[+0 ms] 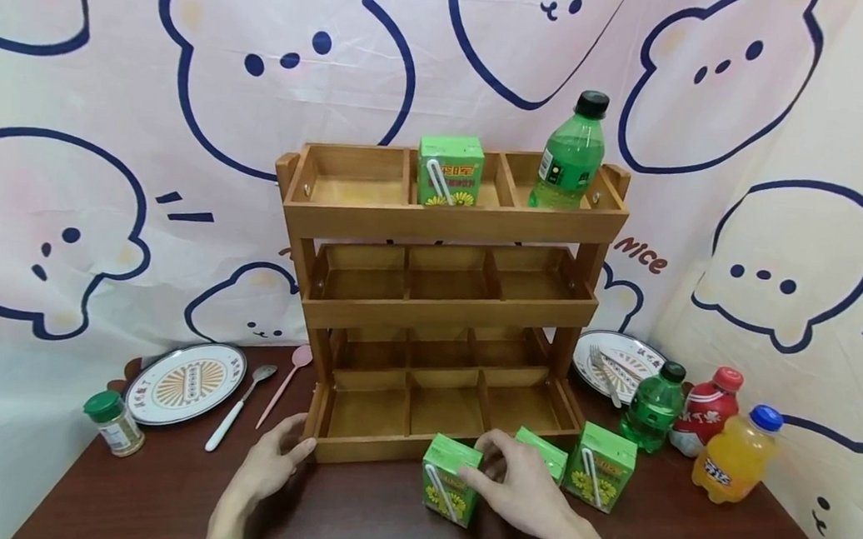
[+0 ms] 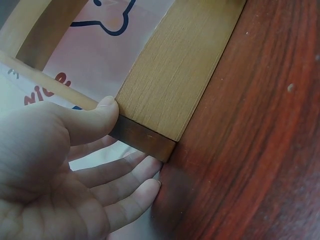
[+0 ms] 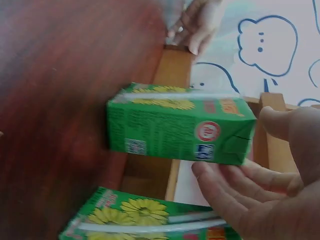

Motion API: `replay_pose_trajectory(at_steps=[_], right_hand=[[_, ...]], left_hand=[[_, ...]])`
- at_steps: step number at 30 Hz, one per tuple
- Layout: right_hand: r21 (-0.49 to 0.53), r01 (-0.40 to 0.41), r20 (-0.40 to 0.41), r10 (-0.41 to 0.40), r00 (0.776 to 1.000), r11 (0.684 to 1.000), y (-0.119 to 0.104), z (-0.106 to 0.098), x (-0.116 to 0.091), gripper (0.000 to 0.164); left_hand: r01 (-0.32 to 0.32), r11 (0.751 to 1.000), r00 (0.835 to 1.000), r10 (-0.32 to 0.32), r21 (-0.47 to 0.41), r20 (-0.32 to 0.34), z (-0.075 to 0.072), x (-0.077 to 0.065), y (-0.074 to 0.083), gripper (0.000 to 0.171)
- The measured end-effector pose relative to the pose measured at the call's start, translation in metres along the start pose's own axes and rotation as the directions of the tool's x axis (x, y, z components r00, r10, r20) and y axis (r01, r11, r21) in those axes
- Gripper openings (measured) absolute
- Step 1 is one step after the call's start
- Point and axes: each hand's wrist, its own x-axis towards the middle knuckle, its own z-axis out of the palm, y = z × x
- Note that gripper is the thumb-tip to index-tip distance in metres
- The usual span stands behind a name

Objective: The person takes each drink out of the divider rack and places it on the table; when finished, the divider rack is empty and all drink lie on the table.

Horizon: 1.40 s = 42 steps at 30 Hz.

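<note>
A three-tier wooden rack (image 1: 457,221) with divided trays stands in the middle. My left hand (image 1: 268,463) holds its lower front-left corner (image 2: 145,137), thumb on the edge and fingers around the side. In front of the bottom tray is a green drink carton (image 1: 450,480) with yellow flowers and a white straw. My right hand (image 1: 525,485) grips this carton (image 3: 180,127) near its top, between thumb and fingers. Two more cartons stand to the right; one (image 1: 542,454) is partly hidden behind that hand, the other (image 1: 601,468) is beside it.
On the top tier are a drink carton (image 1: 449,170) and a green bottle (image 1: 573,158). Right of the rack stand green (image 1: 650,410), red (image 1: 707,414) and orange (image 1: 736,458) bottles. Plates (image 1: 186,383) flank it, with spoons (image 1: 241,406) and a spice jar (image 1: 114,423) at left.
</note>
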Motion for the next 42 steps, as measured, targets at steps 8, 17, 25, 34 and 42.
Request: replay_pose_trajectory(at_steps=[8,17,25,34,42], right_hand=[[-0.019,0.079,-0.184,-0.081,0.980,0.997,-0.025,-0.030,0.031,0.020],[-0.093,0.244,-0.266,-0.260,0.928,0.965,-0.070,-0.079,0.075,0.023],[-0.167,0.305,-0.329,-0.345,0.879,0.938,-0.105,-0.109,0.115,0.027],[-0.168,0.241,-0.473,-0.293,0.831,0.956,-0.131,-0.132,0.160,0.039],[-0.137,0.145,-0.467,-0.193,0.863,0.980,-0.141,-0.136,0.190,0.059]], left_hand=[[-0.007,1.000,1.000,0.007,-0.011,-0.006,-0.001,0.000,0.000,0.048],[-0.010,1.000,1.000,0.009,-0.021,-0.005,0.000,-0.003,-0.001,0.048],[-0.025,0.999,1.000,0.025,-0.022,-0.007,0.000,-0.002,0.001,0.046],[-0.008,1.000,1.000,0.008,-0.008,-0.001,-0.004,0.000,0.002,0.047],[-0.016,1.000,1.000,0.016,-0.016,-0.005,-0.002,-0.001,0.001,0.045]])
